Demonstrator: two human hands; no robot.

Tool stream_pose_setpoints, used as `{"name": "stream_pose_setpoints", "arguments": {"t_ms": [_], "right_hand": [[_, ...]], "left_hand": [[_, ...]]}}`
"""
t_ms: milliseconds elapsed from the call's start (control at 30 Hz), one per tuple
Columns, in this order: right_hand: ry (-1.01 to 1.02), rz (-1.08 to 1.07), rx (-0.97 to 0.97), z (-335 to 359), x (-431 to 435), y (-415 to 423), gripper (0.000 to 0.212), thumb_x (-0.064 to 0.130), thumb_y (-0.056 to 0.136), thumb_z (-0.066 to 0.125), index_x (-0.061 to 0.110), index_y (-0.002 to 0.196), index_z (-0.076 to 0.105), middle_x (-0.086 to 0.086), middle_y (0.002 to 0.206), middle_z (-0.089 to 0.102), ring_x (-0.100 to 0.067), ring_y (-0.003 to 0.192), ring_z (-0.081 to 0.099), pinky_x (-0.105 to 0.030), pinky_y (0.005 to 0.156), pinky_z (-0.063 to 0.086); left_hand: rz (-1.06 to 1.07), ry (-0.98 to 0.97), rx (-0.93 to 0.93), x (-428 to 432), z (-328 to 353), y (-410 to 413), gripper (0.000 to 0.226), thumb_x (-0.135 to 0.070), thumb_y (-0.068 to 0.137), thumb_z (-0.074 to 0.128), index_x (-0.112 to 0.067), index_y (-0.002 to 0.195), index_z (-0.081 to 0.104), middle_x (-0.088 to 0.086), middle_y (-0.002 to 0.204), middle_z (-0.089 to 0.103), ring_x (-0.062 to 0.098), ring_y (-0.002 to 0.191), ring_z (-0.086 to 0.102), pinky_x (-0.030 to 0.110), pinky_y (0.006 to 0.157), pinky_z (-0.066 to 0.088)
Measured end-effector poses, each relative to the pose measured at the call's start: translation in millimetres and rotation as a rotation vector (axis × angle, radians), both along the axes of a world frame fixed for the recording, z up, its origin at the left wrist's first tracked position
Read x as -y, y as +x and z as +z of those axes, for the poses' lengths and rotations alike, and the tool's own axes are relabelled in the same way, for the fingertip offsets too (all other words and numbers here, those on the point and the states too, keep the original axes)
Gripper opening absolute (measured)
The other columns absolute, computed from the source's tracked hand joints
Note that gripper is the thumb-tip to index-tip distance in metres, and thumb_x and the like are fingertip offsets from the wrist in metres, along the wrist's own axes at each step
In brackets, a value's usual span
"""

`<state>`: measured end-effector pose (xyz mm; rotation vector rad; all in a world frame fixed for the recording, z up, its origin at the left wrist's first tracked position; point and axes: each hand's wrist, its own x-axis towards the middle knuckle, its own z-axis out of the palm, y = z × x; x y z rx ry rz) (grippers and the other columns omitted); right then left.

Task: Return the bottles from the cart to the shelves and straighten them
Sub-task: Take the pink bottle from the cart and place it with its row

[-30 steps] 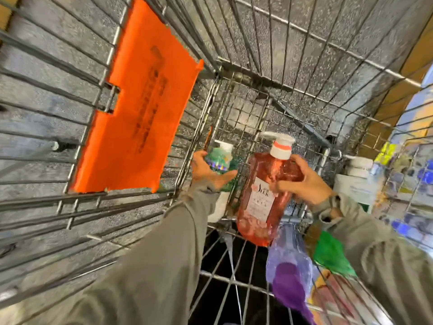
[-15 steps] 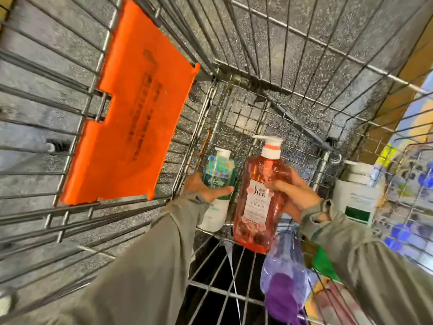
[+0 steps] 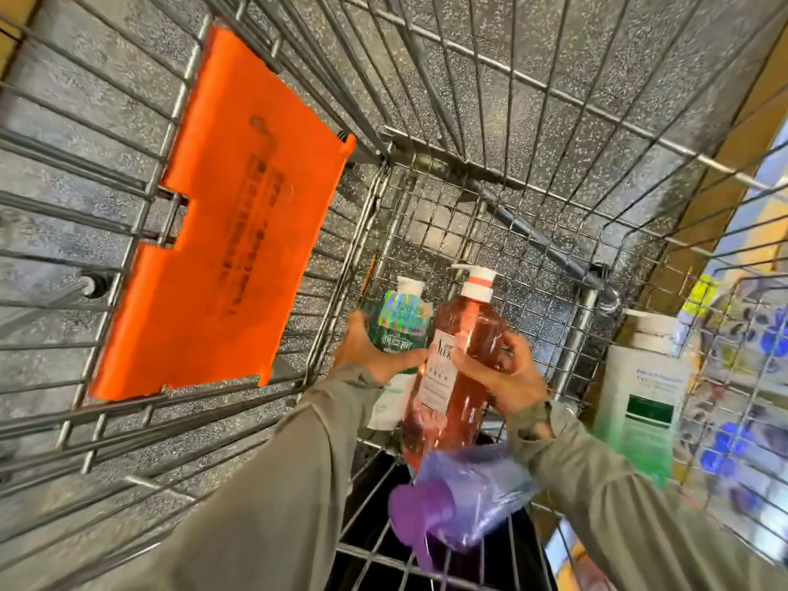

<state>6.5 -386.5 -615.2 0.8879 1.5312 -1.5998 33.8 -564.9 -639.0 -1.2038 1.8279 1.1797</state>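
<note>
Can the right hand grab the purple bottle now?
Probably not yet: the right hand grips the pink bottle. The purple bottle lies uncovered just below its wrist, so once freed, likely yes.

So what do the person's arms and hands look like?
Both arms wear long, loose grey-green sleeves, the left sleeve and right sleeve reaching the wrists. The left hand and right hand are bare, no gloves. A dark band, maybe a watch, shows at the right cuff.

Orange flap (image 3: 221, 249), pink bottle (image 3: 464, 377), green holographic-labelled bottle (image 3: 401, 322), purple bottle (image 3: 460, 501).
</note>
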Motion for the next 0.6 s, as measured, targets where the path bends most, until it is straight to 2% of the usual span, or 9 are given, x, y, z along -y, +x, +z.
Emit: {"name": "stream_pose_setpoints", "arguments": {"t_ms": [67,100,200,267,333,367,433,500,600], "right_hand": [[0.019,-0.074,0.006,-5.5,6.2,3.5,0.062,0.002,0.066,0.079,0.012,0.119,0.049,-0.015,0.109,0.067,-0.028,0.090,0.064,-0.044,0.082,0.054],[0.015,-0.113,0.012,-6.2,10.8,5.6,0.059,-0.002,0.070,0.076,0.008,0.121,0.048,-0.017,0.110,0.066,-0.028,0.089,0.064,-0.043,0.081,0.054],[-0.011,-0.199,-0.006,-5.6,27.8,13.0,0.056,-0.011,0.071,0.073,0.006,0.117,0.047,-0.011,0.098,0.067,-0.014,0.071,0.069,-0.027,0.057,0.056],[-0.019,-0.215,-0.027,-8.7,34.1,15.7,0.062,-0.015,0.068,0.073,-0.002,0.123,0.046,-0.013,0.096,0.066,-0.006,0.062,0.068,-0.021,0.050,0.053],[-0.008,-0.207,-0.011,-7.8,34.1,14.7,0.062,-0.014,0.067,0.075,-0.001,0.122,0.049,-0.007,0.090,0.067,-0.005,0.058,0.068,-0.021,0.047,0.052],[0.003,-0.192,-0.002,-8.6,31.9,14.1,0.061,-0.011,0.066,0.077,0.001,0.120,0.052,-0.003,0.088,0.068,-0.005,0.058,0.068,-0.022,0.048,0.053],[0.041,-0.137,0.004,-7.5,28.6,13.4,0.060,-0.003,0.064,0.082,0.007,0.117,0.055,-0.001,0.089,0.070,-0.011,0.068,0.070,-0.032,0.060,0.059],[0.077,-0.097,-0.010,-6.9,25.3,12.8,0.059,0.004,0.062,0.085,0.014,0.111,0.056,0.000,0.092,0.071,-0.015,0.076,0.069,-0.038,0.070,0.059],[0.065,-0.111,-0.032,-6.1,24.8,10.8,0.056,0.000,0.060,0.084,0.020,0.103,0.056,0.002,0.091,0.071,-0.014,0.076,0.069,-0.035,0.066,0.057]], "left_hand": [[-0.034,0.009,0.031,2.2,1.9,-3.5,0.124,-0.064,0.022,0.082,-0.021,0.127,0.031,0.008,0.126,0.058,0.030,0.115,0.055,0.046,0.100,0.044],[-0.044,0.008,0.042,2.9,5.8,-5.9,0.115,-0.059,0.032,0.085,-0.021,0.125,0.031,0.007,0.123,0.059,0.029,0.113,0.056,0.044,0.099,0.045],[-0.094,-0.003,0.050,6.9,5.7,-8.5,0.088,-0.045,0.060,0.085,-0.023,0.123,0.029,0.001,0.110,0.056,0.022,0.098,0.054,0.036,0.087,0.045],[-0.139,-0.019,0.037,10.3,6.9,-11.9,0.088,-0.045,0.064,0.082,-0.021,0.128,0.027,0.001,0.106,0.050,0.021,0.093,0.048,0.033,0.083,0.041],[-0.138,-0.024,0.001,15.0,8.2,-13.9,0.090,-0.042,0.064,0.084,-0.018,0.130,0.028,0.002,0.110,0.051,0.019,0.094,0.046,0.031,0.083,0.040],[-0.132,-0.022,-0.014,16.9,8.6,-14.9,0.091,-0.040,0.063,0.084,-0.017,0.131,0.029,0.004,0.114,0.053,0.020,0.097,0.047,0.030,0.085,0.041],[-0.132,-0.023,-0.012,19.3,7.7,-15.2,0.093,-0.039,0.062,0.085,-0.016,0.133,0.028,0.006,0.121,0.053,0.025,0.106,0.051,0.034,0.087,0.042],[-0.113,-0.013,-0.009,18.9,7.7,-15.1,0.093,-0.039,0.062,0.085,-0.019,0.133,0.029,0.002,0.113,0.053,0.026,0.105,0.052,0.033,0.084,0.041],[-0.060,0.022,-0.057,18.2,8.3,-17.1,0.087,-0.036,0.063,0.086,-0.019,0.129,0.032,-0.006,0.100,0.056,0.020,0.095,0.053,0.034,0.082,0.044]]}}
